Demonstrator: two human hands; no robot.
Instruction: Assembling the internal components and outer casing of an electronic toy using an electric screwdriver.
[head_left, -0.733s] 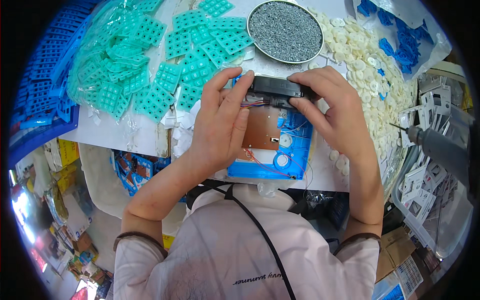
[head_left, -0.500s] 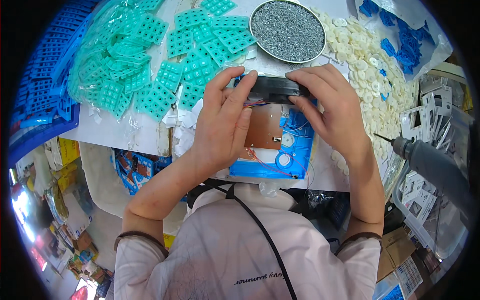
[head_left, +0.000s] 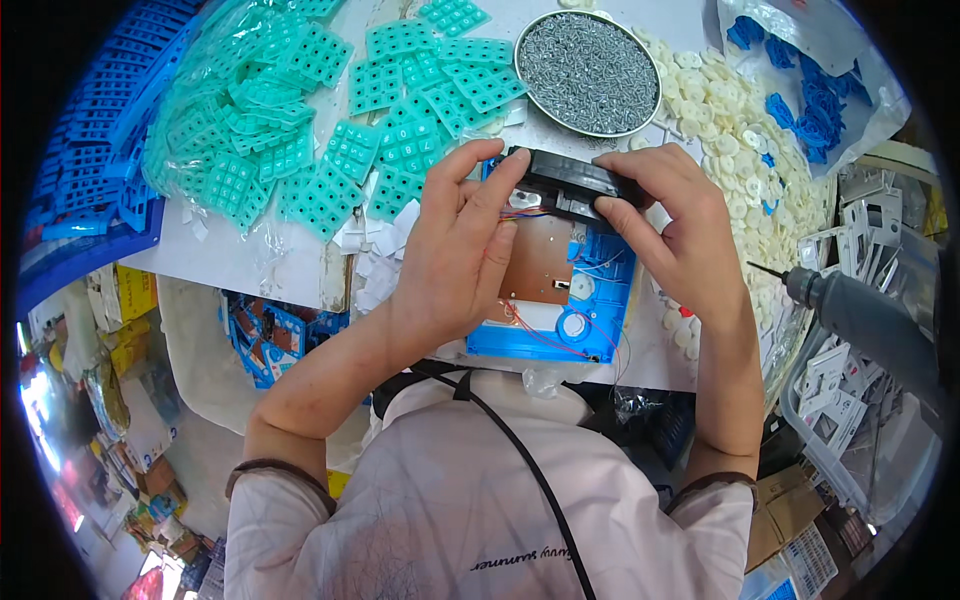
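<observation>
Between my two hands is a long black plastic part (head_left: 575,176), held at the far end of a blue plastic housing (head_left: 535,345). My left hand (head_left: 455,240) pinches its left end with thumb and fingers. At its right end my right hand (head_left: 675,215) grips it, thumb in front and fingers behind. Inside the housing lies a brown circuit board (head_left: 538,265) with a small switch. Thin red, blue and white wires run from the board, some up toward the black part. How the black part meets the housing is hidden by my fingers.
Turquoise rubber keypads (head_left: 385,150) are heaped at the far left, beside blue plastic frames (head_left: 110,130). A round dish of screws (head_left: 590,75) stands at the back. Cream discs (head_left: 735,150) spread along the right, near a grey power screwdriver (head_left: 860,320). White paper slips (head_left: 378,265) lie left of the housing.
The black part has tilted, its right end now lower, and more of its upper face and a silvery piece beneath show. Both hands keep hold. The whole view has shifted slightly.
</observation>
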